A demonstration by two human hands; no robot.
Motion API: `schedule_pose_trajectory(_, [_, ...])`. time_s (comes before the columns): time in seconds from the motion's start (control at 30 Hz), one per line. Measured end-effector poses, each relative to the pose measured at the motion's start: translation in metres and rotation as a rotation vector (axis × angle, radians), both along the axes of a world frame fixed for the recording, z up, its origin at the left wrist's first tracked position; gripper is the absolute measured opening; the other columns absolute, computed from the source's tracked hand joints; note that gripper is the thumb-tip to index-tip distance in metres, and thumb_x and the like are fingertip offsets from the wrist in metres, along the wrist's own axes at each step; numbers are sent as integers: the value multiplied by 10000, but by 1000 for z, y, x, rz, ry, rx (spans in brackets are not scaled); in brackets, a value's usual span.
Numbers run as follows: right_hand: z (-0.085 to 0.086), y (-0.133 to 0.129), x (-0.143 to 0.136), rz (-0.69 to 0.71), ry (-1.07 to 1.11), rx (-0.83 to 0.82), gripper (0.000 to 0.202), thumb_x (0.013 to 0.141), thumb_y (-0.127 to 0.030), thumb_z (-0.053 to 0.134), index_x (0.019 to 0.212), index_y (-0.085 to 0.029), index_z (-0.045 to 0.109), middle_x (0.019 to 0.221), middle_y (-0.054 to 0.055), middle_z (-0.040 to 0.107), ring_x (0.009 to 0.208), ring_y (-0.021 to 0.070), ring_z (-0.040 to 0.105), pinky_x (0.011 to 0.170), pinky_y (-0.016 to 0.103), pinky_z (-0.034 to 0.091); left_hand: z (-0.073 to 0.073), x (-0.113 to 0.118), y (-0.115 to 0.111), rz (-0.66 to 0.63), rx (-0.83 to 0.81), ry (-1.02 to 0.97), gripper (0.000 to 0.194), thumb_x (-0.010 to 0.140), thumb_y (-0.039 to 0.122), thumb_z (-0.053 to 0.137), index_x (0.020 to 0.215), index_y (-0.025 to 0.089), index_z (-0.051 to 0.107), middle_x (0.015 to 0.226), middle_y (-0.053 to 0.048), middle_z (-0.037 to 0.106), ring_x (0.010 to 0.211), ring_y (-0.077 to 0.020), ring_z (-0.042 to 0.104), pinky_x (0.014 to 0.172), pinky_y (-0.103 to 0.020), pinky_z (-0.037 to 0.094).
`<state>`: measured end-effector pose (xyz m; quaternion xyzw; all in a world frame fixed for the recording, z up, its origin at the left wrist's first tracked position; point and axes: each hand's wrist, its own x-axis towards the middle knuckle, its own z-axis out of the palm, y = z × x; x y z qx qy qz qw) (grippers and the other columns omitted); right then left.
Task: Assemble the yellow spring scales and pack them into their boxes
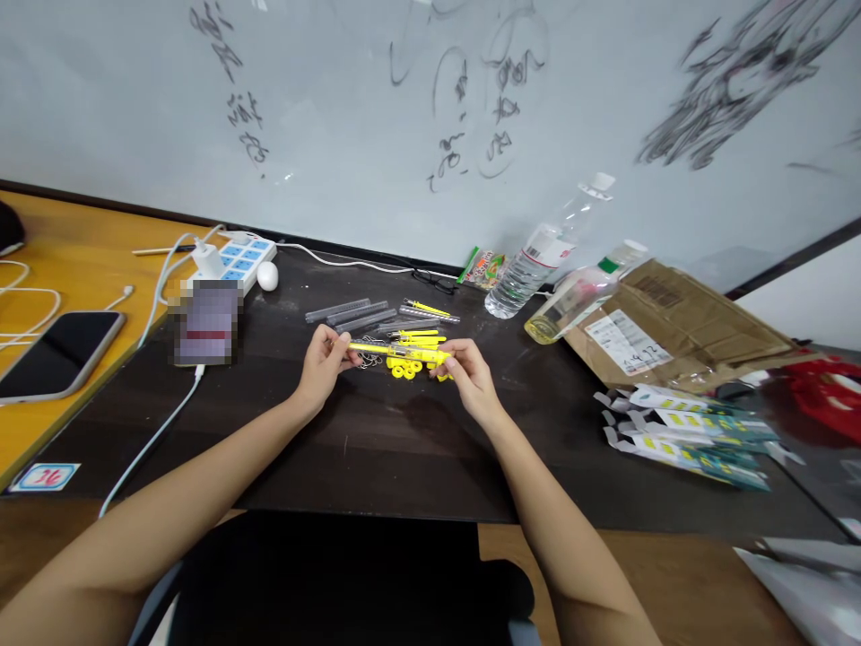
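Note:
Between my two hands stretches a slim clear tube with yellow parts [410, 352], held level above the desk. My left hand [323, 363] pinches its left end between thumb and fingers. At the thicker yellow right end, my right hand [469, 370] has its fingers closed. Just behind and below lie several yellow rings [405, 371], partly hidden by the tube, and a tangle of thin metal wire pieces [369, 359]. Several clear tubes [360, 316] rest farther back, with yellow rods [429, 309] to their right.
A water bottle [534, 265], an oil-coloured bottle [571, 301] and a cardboard parcel [663, 314] stand back right. Flattened-looking cartons [692, 431] lie right. Leftward are a charging phone [207, 323], a power strip [247, 260], a white egg-shaped item [267, 276] and another phone [57, 354].

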<state>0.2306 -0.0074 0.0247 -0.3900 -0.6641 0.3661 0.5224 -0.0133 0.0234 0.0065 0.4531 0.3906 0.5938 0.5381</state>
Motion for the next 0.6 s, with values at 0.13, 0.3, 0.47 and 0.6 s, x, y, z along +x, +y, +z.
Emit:
schedule_pose_trajectory(0.13, [-4,0,-1,-24,-17,11,234,897,-444,515,987,-229,506,777,-19,536,649,110,591,639,268,506,0,0,-1,-2,7,5,355,796,439,628,770,194,373,610,57,610,582,-86,644,628,-237,563])
schedule_pose_trajectory(0.3, [-10,1,-5,-36,3,14,212,913,-431,493,972,-228,514,793,-27,510,611,87,592,611,248,470,0,-1,-1,11,10,3,350,803,433,622,775,198,366,600,63,600,578,-89,647,630,-242,567])
schedule_pose_trajectory(0.47, [-6,0,-15,-48,129,-28,246,872,-475,538,904,-233,508,689,-54,425,509,72,477,544,247,489,-1,0,-2,9,7,-1,335,816,426,610,780,202,364,607,61,595,580,-89,649,637,-246,570])
schedule_pose_trajectory(0.6, [-4,0,-20,-66,194,-36,257,853,-481,559,873,-229,509,679,-58,397,502,65,409,535,246,515,-1,1,-2,6,2,-3,332,818,424,610,783,200,367,616,57,598,586,-87,646,646,-250,572])
